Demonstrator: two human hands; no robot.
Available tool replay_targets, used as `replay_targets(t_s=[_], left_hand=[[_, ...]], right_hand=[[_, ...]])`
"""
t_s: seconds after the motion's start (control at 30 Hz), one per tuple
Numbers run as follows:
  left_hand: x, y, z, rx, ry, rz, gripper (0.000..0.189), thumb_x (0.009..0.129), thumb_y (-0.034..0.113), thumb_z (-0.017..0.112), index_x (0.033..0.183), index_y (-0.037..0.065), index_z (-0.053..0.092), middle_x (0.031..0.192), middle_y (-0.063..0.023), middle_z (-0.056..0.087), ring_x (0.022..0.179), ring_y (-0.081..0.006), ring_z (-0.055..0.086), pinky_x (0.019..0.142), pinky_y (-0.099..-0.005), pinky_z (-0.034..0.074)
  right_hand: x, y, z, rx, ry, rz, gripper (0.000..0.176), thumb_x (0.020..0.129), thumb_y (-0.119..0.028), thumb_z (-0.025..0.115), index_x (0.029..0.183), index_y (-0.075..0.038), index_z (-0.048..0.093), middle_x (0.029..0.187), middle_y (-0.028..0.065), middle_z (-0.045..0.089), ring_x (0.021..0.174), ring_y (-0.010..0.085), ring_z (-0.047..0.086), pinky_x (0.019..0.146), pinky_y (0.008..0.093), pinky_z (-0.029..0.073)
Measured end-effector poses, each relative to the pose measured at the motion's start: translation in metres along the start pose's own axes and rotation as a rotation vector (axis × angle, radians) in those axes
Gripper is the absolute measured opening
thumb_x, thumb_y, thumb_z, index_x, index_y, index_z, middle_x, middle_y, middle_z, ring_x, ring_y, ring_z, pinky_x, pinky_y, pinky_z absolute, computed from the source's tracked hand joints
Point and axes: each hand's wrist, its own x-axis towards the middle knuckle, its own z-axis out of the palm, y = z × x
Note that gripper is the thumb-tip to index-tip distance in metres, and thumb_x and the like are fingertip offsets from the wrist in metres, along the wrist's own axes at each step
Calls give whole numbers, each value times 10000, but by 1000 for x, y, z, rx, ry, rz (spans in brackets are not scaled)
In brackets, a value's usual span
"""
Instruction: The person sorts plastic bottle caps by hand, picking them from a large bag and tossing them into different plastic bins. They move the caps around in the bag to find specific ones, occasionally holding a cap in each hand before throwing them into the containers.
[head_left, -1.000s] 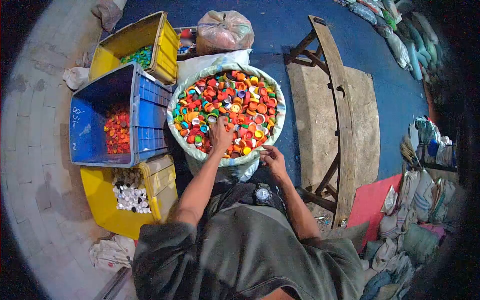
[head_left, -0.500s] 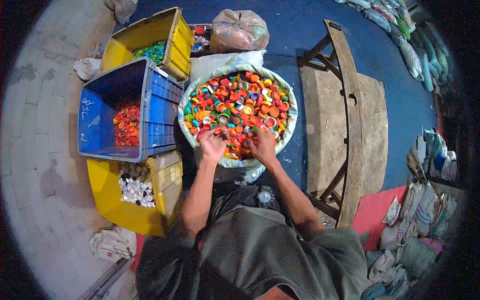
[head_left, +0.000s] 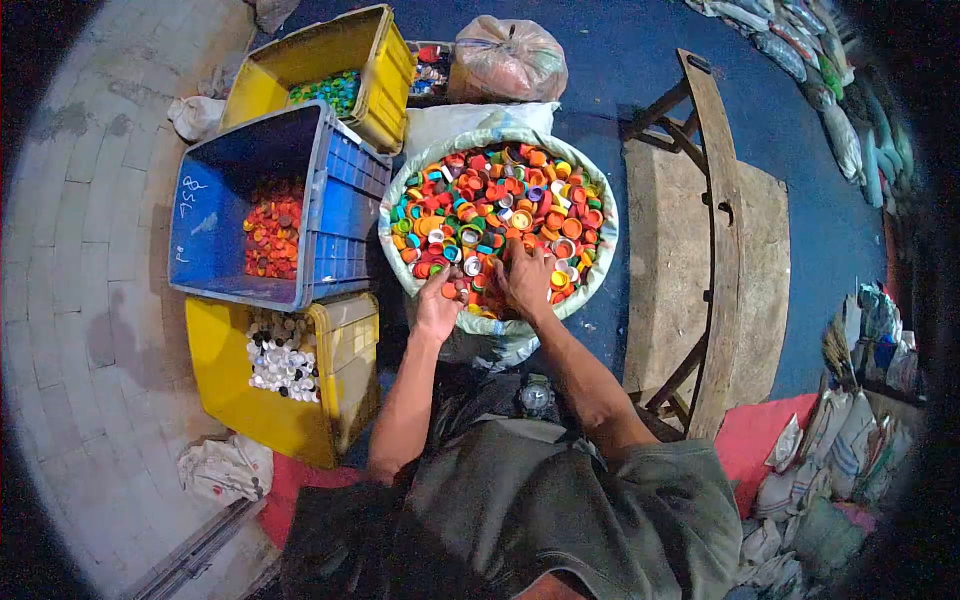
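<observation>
A round tub (head_left: pixel 606 200) lined with pale green sacking brims with loose plastic bottle caps (head_left: pixel 470 205), mostly orange and red, with some green, yellow and white. At its near left edge, my left hand (head_left: pixel 440 305) is turned partly palm up, fingers curled around bottle caps, an orange one among them. My right hand (head_left: pixel 527 283) is over the near middle of the pile, back upward, fingers bent down among the caps. Its fingertips are partly hidden, so what they pinch cannot be made out.
Left of the tub stand a blue crate (head_left: pixel 345 215) with red-orange caps, a yellow crate (head_left: pixel 350 360) with white and dark caps, and another yellow crate (head_left: pixel 390 90) with green and blue caps. Behind sits a tied plastic bag (head_left: pixel 510 60). A wooden bench (head_left: pixel 722 240) stands right.
The view has shifted, so the surroundings appear farther right. My right hand has reached farther into the pile, while my left hand has drawn back towards the tub's near left rim.
</observation>
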Motion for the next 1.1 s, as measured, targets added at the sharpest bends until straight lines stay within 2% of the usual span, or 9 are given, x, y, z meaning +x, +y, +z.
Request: replay_targets(t_s=[0.2,0.3,0.33,0.47,0.5,0.6,0.8,0.9,1.1], left_hand=[[1,-2,25,369,107,54,182,832,176,687,971,89,608,852,17,582,734,-79,521,629,-251,423],[16,-14,39,686,179,221,222,798,137,719,979,71,608,830,9,594,752,-97,553,676,-262,452],[20,-15,46,917,241,286,266,772,115,736,990,39,604,815,-11,625,781,-114,587,742,-259,465],[61,-32,51,1016,11,498,351,755,188,750,1015,5,602,880,-66,678,838,-147,632,771,-290,475],[70,-37,52,1128,48,525,382,744,213,758,1018,1,597,883,-76,680,840,-172,637,774,-306,478],[82,-45,67,1433,186,502,513,706,294,779,1054,-9,556,896,-124,685,851,-284,649,782,-384,488],[84,-57,99,1663,295,552,493,731,248,754,1078,-7,514,892,-151,683,823,-329,642,768,-427,487],[80,-58,111,1673,355,573,471,722,212,746,1057,-12,502,869,-181,675,795,-357,636,734,-451,480],[97,-68,91,1618,352,695,453,715,198,731,1049,6,492,797,-172,674,734,-371,635,699,-445,478]], right_hand=[[3,8,13,122,178,61,353,811,-299,654,1071,-71,586,785,139,653,791,286,580,696,436,412],[0,18,3,716,-10,369,354,823,-201,665,1125,-37,579,867,109,652,760,201,608,714,326,461],[-1,23,-6,890,-115,467,385,816,-150,676,1153,-1,564,880,85,652,725,143,611,650,250,472],[-17,35,-49,1775,-141,675,350,818,-86,619,1135,45,551,861,78,637,779,155,600,741,281,489],[-24,43,-59,1932,-160,731,272,868,-98,574,1124,-9,554,924,91,615,822,201,613,708,315,514],[-36,58,-69,2009,-23,853,192,852,-149,564,1003,-31,564,868,74,589,783,203,592,714,321,499],[-53,98,-62,1971,9,968,205,848,-259,589,905,-67,544,783,42,543,703,162,522,686,326,469],[-49,100,-70,1935,10,1011,119,852,-196,577,851,-82,542,746,38,539,670,138,525,639,302,453],[-43,118,-45,1866,-2,800,136,868,-202,592,846,-77,545,693,35,513,586,159,472,570,303,429]])
